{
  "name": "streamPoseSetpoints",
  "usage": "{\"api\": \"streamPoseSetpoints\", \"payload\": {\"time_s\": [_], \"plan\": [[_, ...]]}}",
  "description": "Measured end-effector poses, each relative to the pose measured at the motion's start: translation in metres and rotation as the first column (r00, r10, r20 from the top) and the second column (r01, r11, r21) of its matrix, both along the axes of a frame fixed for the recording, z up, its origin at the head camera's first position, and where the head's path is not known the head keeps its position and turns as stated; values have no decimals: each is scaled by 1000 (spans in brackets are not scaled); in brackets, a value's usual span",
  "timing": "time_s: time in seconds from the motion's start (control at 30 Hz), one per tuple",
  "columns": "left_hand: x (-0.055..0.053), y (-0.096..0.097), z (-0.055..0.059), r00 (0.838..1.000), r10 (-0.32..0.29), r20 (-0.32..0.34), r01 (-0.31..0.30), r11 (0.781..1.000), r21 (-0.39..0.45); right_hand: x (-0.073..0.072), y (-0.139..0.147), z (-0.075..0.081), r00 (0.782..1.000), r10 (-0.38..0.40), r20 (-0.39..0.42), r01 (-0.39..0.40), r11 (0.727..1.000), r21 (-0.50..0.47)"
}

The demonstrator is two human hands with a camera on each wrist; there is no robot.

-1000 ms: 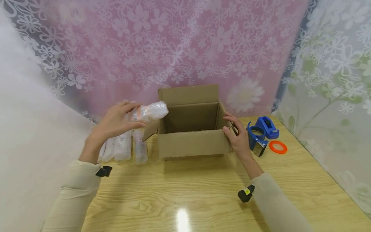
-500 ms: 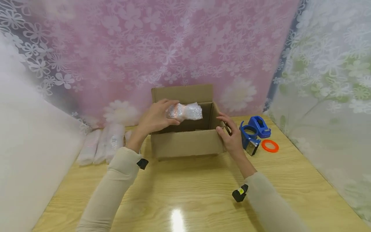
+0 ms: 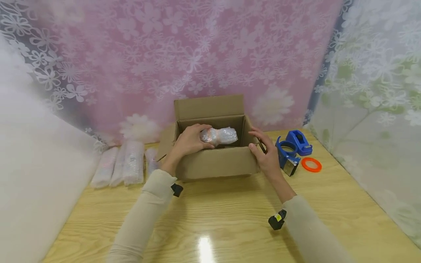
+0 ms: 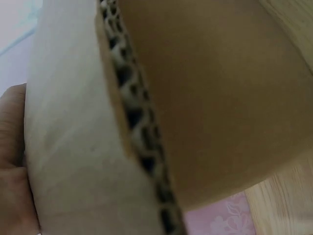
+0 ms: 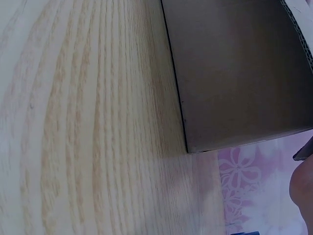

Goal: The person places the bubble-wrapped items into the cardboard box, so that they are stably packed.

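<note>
An open cardboard box (image 3: 218, 163) stands near the back of the wooden table. My left hand (image 3: 190, 141) grips one end of a bubble-wrapped bundle (image 3: 227, 136), which lies sideways in the box's mouth; what is inside the wrap cannot be made out. On the box's right rim my right hand (image 3: 270, 157) holds the corner, thumb in front and fingers behind. From the left wrist, the carton's cut edge and flap (image 4: 83, 127) cover most of the view, with part of the hand (image 4: 12, 161) at the left. The right wrist view shows the box wall (image 5: 239, 73) and a fingertip (image 5: 303, 186).
Several bubble-wrapped packages (image 3: 133, 162) lie left of the box. To its right are a blue handheld tape dispenser (image 3: 287, 156), a blue desktop tape dispenser (image 3: 299, 142) and an orange ring (image 3: 311, 165). A pink floral curtain (image 3: 210, 47) hangs behind.
My left hand has carried the bundle from left of the box to the right, then lowered it into the opening. The right hand has stayed on the box rim.
</note>
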State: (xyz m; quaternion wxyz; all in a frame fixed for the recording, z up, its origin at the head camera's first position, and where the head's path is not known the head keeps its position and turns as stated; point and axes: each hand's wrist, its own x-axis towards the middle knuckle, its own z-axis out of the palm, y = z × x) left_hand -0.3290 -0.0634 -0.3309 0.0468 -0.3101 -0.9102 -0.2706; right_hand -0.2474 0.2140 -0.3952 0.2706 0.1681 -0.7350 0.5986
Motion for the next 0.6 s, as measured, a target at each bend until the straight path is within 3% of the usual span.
{"api": "streamPoseSetpoints", "payload": {"time_s": [0.4,0.6], "plan": [[-6,2,-8,990,-6,139,15,998,-61,1,3,-1,1000,-13,-17,13,1000,0],[-8,1,-6,970,16,242,14,992,-122,-3,2,-7,1000,-9,-22,9,1000,-18]]}}
